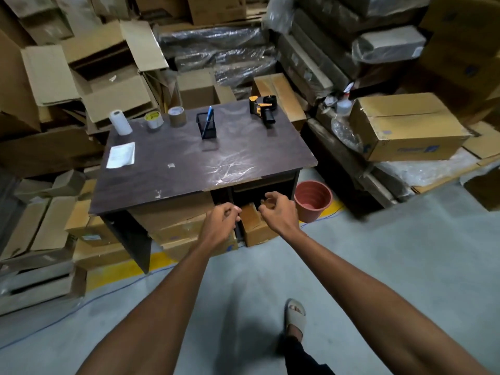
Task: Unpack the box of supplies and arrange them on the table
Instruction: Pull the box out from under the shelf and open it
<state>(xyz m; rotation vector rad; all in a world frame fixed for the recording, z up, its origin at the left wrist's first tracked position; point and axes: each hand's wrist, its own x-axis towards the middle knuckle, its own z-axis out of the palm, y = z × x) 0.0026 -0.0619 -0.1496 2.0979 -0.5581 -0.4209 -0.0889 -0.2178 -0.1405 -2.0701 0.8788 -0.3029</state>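
Reached out with left hand [220,221] and right hand [278,211], fingers loosely curled, holding nothing, over small box [254,226] under table [189,158]. On top: paper roll [120,122], tape rolls [153,119], pen holder [207,125], tape dispenser [263,109].

Pretty dim overall, with light coming from above you. It throws a glare patch on the dark table [205,158] top near the front edge, and your shadow pools soft on the grey floor [378,253] between your arms. Wide-angle lens bends the cardboard stacks at the edges, and the corners go soft and murky.
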